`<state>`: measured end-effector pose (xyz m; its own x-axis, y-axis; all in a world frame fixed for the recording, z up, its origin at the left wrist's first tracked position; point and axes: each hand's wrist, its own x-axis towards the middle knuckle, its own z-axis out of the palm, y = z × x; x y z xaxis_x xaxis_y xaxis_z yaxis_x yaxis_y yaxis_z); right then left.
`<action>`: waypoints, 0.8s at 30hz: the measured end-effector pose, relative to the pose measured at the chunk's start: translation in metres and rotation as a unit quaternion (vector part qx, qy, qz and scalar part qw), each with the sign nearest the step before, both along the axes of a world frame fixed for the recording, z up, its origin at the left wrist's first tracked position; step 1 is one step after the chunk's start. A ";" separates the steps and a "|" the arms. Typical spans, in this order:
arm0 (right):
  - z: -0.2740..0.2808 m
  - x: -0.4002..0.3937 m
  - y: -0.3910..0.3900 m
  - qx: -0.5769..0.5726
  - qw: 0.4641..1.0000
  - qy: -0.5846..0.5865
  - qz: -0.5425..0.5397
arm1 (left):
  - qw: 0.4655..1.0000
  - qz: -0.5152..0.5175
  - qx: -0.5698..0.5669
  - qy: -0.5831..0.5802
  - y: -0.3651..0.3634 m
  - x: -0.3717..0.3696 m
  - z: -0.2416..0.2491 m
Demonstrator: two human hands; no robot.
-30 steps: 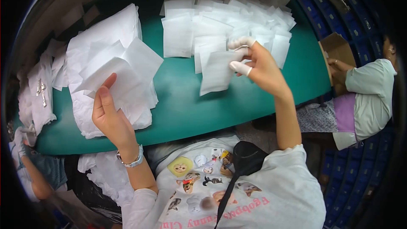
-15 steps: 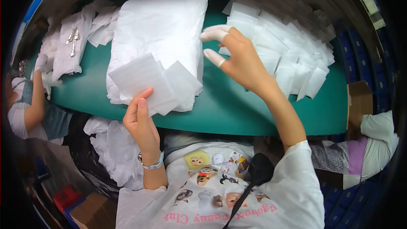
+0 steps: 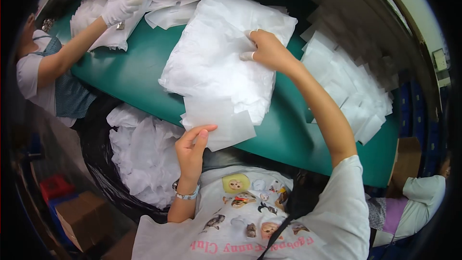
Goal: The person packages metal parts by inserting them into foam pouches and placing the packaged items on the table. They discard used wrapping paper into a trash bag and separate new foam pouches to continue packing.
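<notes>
My left hand (image 3: 191,153) is closed on several thin white square sheets (image 3: 215,118), fanned a little, with the thumb on top of them. They overlap the near edge of a tall stack of large white sheets (image 3: 219,43) on the green table. My right hand (image 3: 273,50), with white finger covers on its fingertips, rests on that stack's right side. Its thumb and forefinger are apart on the wrinkled top sheet; the other fingers are partly hidden.
Many loose white squares (image 3: 337,74) lie on the right of the green table (image 3: 127,74). At the left, a co-worker's gloved hand (image 3: 122,9) is over another white pile. A black bag (image 3: 96,147) of crumpled white sheets stands below the table edge. Another person (image 3: 423,202) is at the right.
My right hand has moved from beside the stack onto its top sheet. My left hand keeps the small sheets. The view has turned, and the co-worker's arm at left now reaches farther over the table.
</notes>
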<state>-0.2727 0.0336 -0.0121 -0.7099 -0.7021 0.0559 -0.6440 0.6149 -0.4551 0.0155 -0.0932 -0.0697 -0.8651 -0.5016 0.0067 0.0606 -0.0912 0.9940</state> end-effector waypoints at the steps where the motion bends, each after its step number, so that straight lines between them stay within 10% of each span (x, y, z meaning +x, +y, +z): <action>1: 0.010 -0.002 -0.001 0.034 0.998 -0.038 -0.031 | 1.000 -0.003 -0.001 0.003 0.000 -0.002 0.001; 6: -0.015 -0.018 0.021 -0.118 0.980 0.150 -0.055 | 0.999 -0.020 -0.026 0.015 -0.003 -0.007 0.005; 11: 0.040 0.003 0.024 -0.027 0.996 -0.050 -0.069 | 0.999 0.050 -0.020 0.008 -0.008 -0.006 -0.002; 24: 0.000 0.008 -0.013 0.005 0.997 0.073 0.032 | 0.984 0.163 0.058 0.035 -0.045 0.011 -0.011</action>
<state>-0.2649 0.0204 -0.0122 -0.6491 -0.7462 0.1479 -0.7404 0.5751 -0.3479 0.0266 -0.1380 -0.0808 -0.6568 -0.7539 -0.0133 0.1739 -0.1686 0.9702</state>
